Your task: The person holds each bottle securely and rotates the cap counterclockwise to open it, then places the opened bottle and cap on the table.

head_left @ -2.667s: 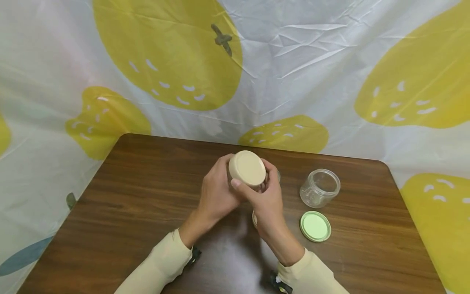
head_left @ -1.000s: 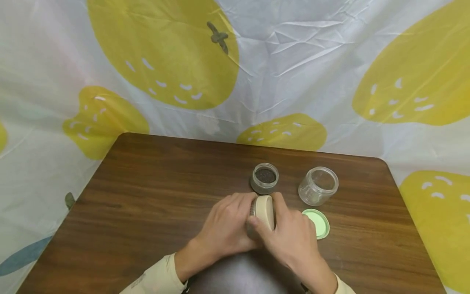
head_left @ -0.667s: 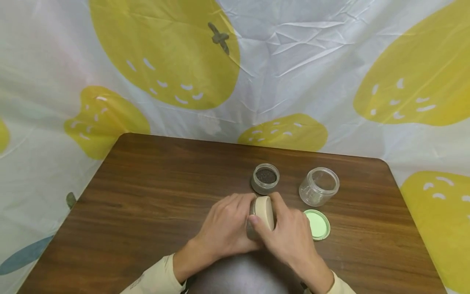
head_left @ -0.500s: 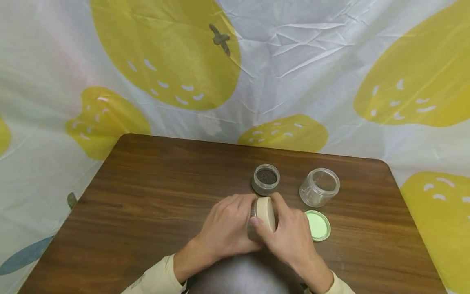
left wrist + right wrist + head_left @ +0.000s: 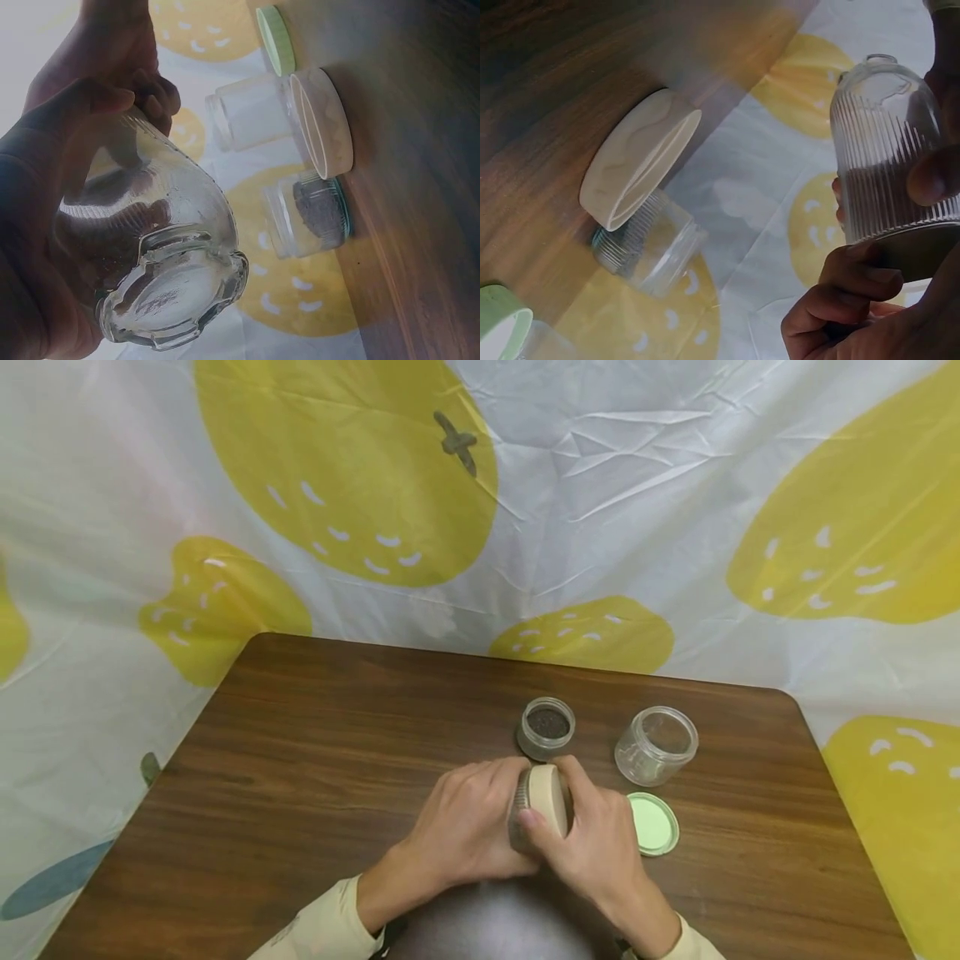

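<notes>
**Two-handed hold on a lidded glass jar, with loose jars and lids beyond**

A white cloth printed with yellow fruit hangs behind a wood-grain bench. Above the bench, the left hand and right hand meet. The left grip is curled round the body of a ribbed glass jar; the right grip is curled about its cream lid, thumb at the lid's edge. This jar is tilted, lid end toward the right hand; its contents, if any, cannot be told. Beyond the hands an uncapped clear jar stands upright, apparently empty, right of a smaller uncapped jar. A loose cream lid, hollow side up, lies near the latter, out of sight in the head view. A green lid lies near the clear jar, partly covered by the right hand. Finest are the dark granules in the smaller jar.

Likely faults: smooth glass may turn within the left grip under a twist from the right; a lid seated askew may release suddenly, spilling any contents from the tilted mouth; fingers driven forward may tip the smaller jar and scatter its granules.
</notes>
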### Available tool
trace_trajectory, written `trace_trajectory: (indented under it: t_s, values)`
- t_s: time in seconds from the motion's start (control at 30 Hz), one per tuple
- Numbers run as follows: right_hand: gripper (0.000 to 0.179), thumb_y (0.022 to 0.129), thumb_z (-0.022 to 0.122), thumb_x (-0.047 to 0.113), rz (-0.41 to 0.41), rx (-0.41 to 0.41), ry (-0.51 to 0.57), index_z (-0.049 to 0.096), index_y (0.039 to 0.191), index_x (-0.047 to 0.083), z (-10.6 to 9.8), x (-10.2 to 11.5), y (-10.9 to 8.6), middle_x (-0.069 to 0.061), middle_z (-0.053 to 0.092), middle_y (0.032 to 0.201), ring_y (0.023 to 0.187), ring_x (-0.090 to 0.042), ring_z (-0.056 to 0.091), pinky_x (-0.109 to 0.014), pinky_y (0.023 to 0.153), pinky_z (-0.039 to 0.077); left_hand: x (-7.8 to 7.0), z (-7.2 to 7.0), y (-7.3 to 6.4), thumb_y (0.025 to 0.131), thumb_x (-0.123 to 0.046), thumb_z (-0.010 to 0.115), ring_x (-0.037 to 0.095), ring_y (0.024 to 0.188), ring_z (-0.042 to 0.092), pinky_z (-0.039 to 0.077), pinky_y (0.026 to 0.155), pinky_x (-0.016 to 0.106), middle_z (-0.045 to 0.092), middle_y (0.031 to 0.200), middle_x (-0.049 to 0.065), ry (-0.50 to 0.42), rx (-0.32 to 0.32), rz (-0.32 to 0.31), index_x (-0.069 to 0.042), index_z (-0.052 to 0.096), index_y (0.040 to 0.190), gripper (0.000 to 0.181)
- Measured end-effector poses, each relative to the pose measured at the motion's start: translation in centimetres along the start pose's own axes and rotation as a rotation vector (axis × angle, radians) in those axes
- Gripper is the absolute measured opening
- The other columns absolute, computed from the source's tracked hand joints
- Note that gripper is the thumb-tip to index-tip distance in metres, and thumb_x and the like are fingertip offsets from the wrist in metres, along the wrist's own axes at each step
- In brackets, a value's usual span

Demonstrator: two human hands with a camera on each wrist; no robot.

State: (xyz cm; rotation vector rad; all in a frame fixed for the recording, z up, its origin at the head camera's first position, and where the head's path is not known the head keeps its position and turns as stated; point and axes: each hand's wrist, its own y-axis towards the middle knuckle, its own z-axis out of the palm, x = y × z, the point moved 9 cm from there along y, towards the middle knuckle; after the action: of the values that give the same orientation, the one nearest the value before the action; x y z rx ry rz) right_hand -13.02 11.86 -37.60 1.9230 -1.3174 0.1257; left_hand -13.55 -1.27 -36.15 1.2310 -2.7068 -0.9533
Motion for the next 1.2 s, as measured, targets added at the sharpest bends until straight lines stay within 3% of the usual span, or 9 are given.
trace_trajectory:
  t_s: [0.23,0.43,0.67,1.07,1.2]
  values:
    - [0.069,0.09,0.054,0.075,-0.095,-0.04,0.018,0.064,0.113,0.011,0.0,0.4,-0.2,0.005,0.057,0.06,0.048,-0.004,0.046,-0.023,0.043,0.035,-0.1,-0.1,-0.1,0.053,-0.056,0.09,0.009,0.075,0.069,0.059,0.064,0.028,0.071,0.089,-0.007,0.007,0.039,0.005,-0.015,0.065,0.116,0.079]
    - [0.08,0.092,0.043,0.079,-0.18,-0.085,-0.009,0.064,0.114,0.005,-0.4,0.7,-0.2,0.0,0.063,0.064,0.048,-0.008,0.05,-0.026,0.042,0.038,-0.3,-0.2,0.1,0.055,-0.056,0.089,0.008,0.078,0.071,0.059,0.064,0.028,0.073,0.092,-0.008,0.004,0.035,0.03,-0.016,0.065,0.118,0.078]
    - [0.085,0.091,0.043,0.079,-0.284,-0.134,0.018,0.067,0.115,0.002,-0.9,1.3,-0.5,-0.004,0.07,0.076,0.053,-0.013,0.057,-0.03,0.044,0.044,-0.5,0.0,0.1,0.057,-0.057,0.088,0.007,0.078,0.07,0.059,0.066,0.026,0.074,0.094,-0.008,-0.024,0.057,0.077,-0.015,0.065,0.12,0.079]
    - [0.089,0.089,0.048,0.079,-0.412,-0.205,0.054,0.07,0.113,-0.004,-1.2,1.6,-1.2,-0.007,0.072,0.076,0.055,-0.016,0.06,-0.033,0.047,0.047,-1.0,0.1,0.0,0.06,-0.066,0.086,0.006,0.079,0.071,0.059,0.066,0.026,0.074,0.099,-0.007,-0.032,0.096,0.139,-0.014,0.066,0.122,0.084]
    - [0.089,0.089,0.048,0.079,-0.42,-0.179,0.051,0.069,0.115,-0.003,-1.1,1.6,-1.2,-0.007,0.072,0.078,0.058,-0.016,0.062,-0.033,0.048,0.048,-0.8,0.2,0.0,0.06,-0.066,0.087,0.006,0.081,0.071,0.06,0.067,0.025,0.075,0.101,-0.007,-0.055,0.118,0.141,-0.014,0.066,0.123,0.085]
